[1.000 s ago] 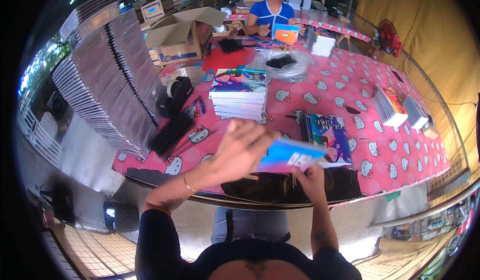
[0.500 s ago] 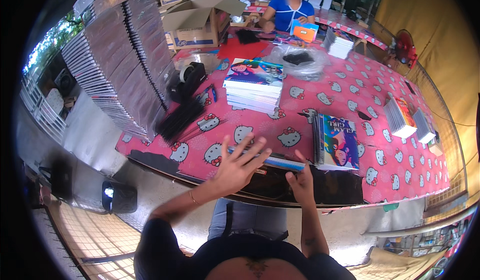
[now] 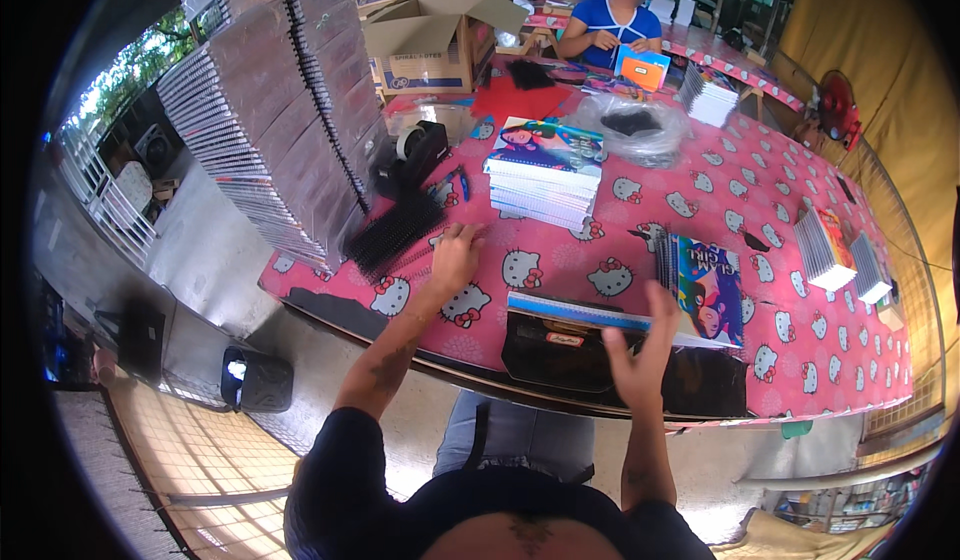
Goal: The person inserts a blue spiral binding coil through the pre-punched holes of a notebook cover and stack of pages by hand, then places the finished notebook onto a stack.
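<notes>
A thin stack of sheets with a blue-and-white edge (image 3: 560,309) stands at the table's front edge, against a dark binding device (image 3: 550,352). My right hand (image 3: 645,350) is at the stack's right end, thumb and fingers spread apart. Farther left, my left hand (image 3: 458,258) reaches over the table with loosely bent fingers. It is beside thin loose coils and a pile of black binding coils (image 3: 398,235); no held coil can be made out. Right of my right hand lies a pile of spiral notebooks with a colourful cover (image 3: 712,285).
Tall stacks of spiral notebooks (image 3: 265,110) rise at the left. A tape dispenser (image 3: 415,155), a pile of unbound books (image 3: 545,185) and a clear plastic bag (image 3: 640,130) stand behind. Across the table sits a person in blue (image 3: 610,35), near an open carton (image 3: 430,55).
My left hand has left the sheet stack and moved left and away from me, to the black coils. My right hand stays at the stack's right end. The whole view has shifted.
</notes>
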{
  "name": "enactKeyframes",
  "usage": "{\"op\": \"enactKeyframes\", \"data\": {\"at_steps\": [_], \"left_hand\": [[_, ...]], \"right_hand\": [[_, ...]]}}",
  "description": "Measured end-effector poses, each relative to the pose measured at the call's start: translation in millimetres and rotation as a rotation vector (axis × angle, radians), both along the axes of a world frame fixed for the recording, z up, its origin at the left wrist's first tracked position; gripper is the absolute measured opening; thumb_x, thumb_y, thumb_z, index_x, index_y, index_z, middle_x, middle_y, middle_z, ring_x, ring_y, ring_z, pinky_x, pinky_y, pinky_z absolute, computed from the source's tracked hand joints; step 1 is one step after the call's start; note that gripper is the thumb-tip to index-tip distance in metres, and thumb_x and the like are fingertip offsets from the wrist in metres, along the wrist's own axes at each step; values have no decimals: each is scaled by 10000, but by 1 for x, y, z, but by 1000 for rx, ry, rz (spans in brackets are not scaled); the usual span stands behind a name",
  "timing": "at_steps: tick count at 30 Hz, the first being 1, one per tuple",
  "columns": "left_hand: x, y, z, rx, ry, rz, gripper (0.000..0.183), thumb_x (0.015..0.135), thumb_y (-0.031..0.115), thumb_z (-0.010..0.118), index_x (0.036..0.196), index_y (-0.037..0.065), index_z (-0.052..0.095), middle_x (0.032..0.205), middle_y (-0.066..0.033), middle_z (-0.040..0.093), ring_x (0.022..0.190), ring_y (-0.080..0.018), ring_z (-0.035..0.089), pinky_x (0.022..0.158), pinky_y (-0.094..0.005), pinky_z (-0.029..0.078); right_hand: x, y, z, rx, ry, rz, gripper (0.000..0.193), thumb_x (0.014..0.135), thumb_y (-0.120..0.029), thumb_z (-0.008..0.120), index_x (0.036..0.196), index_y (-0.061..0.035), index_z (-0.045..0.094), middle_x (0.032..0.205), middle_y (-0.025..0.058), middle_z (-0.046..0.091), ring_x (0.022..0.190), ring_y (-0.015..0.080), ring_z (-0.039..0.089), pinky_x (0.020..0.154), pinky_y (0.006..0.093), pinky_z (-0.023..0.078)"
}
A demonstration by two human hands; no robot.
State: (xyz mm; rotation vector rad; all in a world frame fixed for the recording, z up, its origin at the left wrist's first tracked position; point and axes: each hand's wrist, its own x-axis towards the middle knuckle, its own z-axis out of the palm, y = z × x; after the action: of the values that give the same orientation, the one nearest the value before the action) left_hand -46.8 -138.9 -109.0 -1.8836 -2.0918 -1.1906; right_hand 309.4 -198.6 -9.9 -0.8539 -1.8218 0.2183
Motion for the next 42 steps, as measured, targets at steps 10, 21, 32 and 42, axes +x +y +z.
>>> {"op": "enactKeyframes", "data": {"at_steps": [10,21,32,42], "left_hand": [[92,-127,98,205,-324,-318,138,877,69,751,1000,7,741,818,-119,689,644,-215,631,555,-319,481],[92,-115,98,37,-272,-195,159,897,129,737,1009,17,734,801,-132,675,658,-259,648,545,-379,479],[70,-93,108,-56,187,-460,473,919,352,680,1273,45,616,1229,-160,621,1049,-337,622,821,-444,504],[106,-95,78,6,703,12,952,923,673,492,1504,-70,363,1588,-287,317,1525,-415,219,1161,-703,6]], "right_hand": [[-90,13,11,58,-346,170,135,903,-204,692,987,-98,693,805,64,686,750,264,679,702,409,507],[-89,16,14,5,-377,198,119,901,-208,694,947,-100,677,817,60,676,755,273,678,708,406,516],[-70,19,27,-113,-429,239,65,905,-170,676,930,-110,683,817,87,669,687,323,671,641,444,520],[-63,20,38,-98,-515,223,185,947,-219,633,1084,-110,695,962,91,705,810,339,688,685,459,522]]}}
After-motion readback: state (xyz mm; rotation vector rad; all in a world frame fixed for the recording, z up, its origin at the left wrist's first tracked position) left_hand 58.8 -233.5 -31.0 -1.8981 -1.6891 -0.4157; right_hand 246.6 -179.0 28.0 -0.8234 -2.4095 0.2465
